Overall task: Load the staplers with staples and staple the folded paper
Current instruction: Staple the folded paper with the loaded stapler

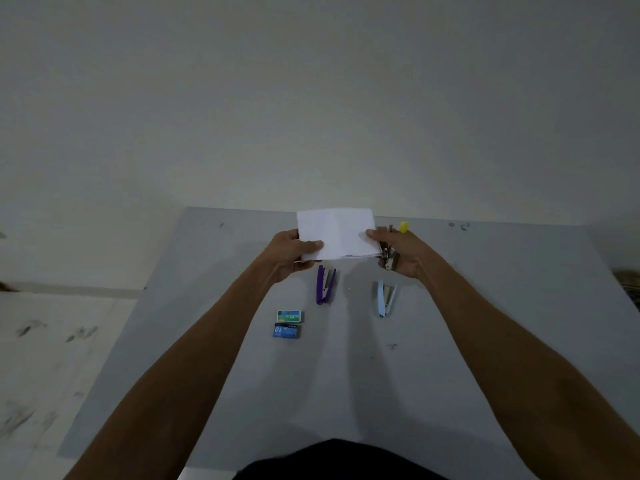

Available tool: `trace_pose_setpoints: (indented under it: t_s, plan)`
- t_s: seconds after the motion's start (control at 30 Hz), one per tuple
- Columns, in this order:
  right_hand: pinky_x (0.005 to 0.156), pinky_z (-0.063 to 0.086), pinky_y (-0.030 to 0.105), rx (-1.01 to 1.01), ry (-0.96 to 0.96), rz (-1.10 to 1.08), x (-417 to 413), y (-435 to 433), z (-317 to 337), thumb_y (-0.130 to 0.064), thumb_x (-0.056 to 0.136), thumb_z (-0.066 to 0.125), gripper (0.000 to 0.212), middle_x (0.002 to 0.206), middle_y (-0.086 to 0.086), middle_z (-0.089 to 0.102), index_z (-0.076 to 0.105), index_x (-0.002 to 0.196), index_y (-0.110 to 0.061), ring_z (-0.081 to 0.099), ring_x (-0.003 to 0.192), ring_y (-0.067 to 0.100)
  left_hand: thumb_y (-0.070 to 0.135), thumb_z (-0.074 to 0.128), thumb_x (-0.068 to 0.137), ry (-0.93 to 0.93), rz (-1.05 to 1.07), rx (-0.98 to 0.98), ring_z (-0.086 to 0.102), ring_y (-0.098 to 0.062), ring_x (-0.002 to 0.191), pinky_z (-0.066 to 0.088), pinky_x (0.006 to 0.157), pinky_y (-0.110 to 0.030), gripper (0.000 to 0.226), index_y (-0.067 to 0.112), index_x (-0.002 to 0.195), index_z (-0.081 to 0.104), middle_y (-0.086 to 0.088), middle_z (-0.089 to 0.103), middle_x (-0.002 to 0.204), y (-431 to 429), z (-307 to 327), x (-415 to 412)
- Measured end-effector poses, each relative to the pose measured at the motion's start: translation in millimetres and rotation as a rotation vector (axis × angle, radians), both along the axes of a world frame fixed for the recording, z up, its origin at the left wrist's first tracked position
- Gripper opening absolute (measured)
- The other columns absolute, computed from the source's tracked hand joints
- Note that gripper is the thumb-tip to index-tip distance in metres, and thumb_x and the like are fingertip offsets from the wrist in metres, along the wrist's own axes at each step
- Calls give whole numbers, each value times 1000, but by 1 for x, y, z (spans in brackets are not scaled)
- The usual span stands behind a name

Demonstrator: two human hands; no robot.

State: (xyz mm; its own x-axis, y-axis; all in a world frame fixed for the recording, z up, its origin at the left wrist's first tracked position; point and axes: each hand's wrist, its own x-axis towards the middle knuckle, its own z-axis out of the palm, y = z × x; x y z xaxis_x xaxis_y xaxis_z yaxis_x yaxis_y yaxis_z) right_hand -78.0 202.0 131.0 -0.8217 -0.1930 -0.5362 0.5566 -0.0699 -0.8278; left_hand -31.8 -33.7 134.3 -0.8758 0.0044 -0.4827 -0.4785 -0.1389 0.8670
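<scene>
L hand [290,252] pinches paper [336,237], R hand [410,259] grips stapler [387,254] at paper's edge: stapling step, next needs edge seated, then squeeze.

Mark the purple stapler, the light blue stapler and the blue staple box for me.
purple stapler [319,285], head view, purple upper arm.
light blue stapler [381,299], head view, blue upper arm.
blue staple box [286,331], head view, top face.

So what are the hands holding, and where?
Both pinch the folded paper: left hand its left edge, right hand its right edge. The right also holds a yellow stapler.
</scene>
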Motion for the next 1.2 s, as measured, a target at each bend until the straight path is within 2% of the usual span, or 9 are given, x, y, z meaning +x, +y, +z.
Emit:
trace_pose_setpoints:
  t_s: [0.3,0.37,0.43,0.5,0.57,0.77,0.9,1.0,1.2]
  plan:
    - [39,39,20,102,84,-58,1,-5,-6,-6,84,70,8,77,10,61,64,81,-9,53,59,17,13,76,79,-37,-59,-128,65,-20,77,53,55,-25,39,2,112,61,-10,67,99,3,3,-5]
    - [40,37,21,103,61,-146,1,-8,-7,-22,84,73,14,75,8,59,64,85,-11,51,55,15,13,75,79,-17,-8,-114,64,-19,73,52,53,-24,37,0,111,62,-10,67,98,5,3,-8]
    - [42,34,21,119,-4,-159,5,-11,-9,-51,77,73,41,72,4,58,62,89,-13,45,50,13,10,73,81,4,68,-55,63,-20,72,53,50,-23,34,-2,110,61,-13,66,97,8,3,-11]
    - [43,33,21,124,-80,-79,13,-15,-12,-76,66,64,67,71,3,57,59,89,-14,42,48,12,6,69,84,11,134,22,63,-22,75,56,50,-23,29,-4,109,59,-16,63,104,10,3,-14]
    - [44,34,21,34,-124,4,24,-20,-16,-86,65,51,77,73,5,58,57,88,-13,45,49,14,4,65,87,-1,171,84,62,-23,80,58,52,-26,29,-6,113,57,-18,61,109,12,2,-17]
    - [47,38,23,-294,-117,140,42,-40,-19,-72,85,41,64,79,8,60,57,99,-11,48,55,14,0,61,88,-31,157,156,62,-26,84,60,57,-32,30,-10,116,55,-20,59,112,20,-1,-17]
    - [44,36,21,-290,-73,132,43,-45,-19,-62,91,41,54,76,5,60,61,96,-12,47,54,11,9,66,87,-36,70,14,63,-21,78,56,61,-31,17,3,103,63,-12,66,99,21,-4,-17]
    - [42,31,20,-253,-48,107,43,-47,-18,-59,92,43,48,75,3,57,61,100,-15,45,52,10,12,70,84,-24,27,-79,62,-18,76,50,64,-28,25,5,108,65,-8,67,94,23,-5,-18]
    - [41,30,20,-202,-22,60,43,-49,-20,-57,91,49,46,74,2,53,58,105,-14,43,52,9,5,71,82,-25,33,-30,60,-20,72,51,60,-27,26,-1,107,65,-13,66,97,25,-8,-18]
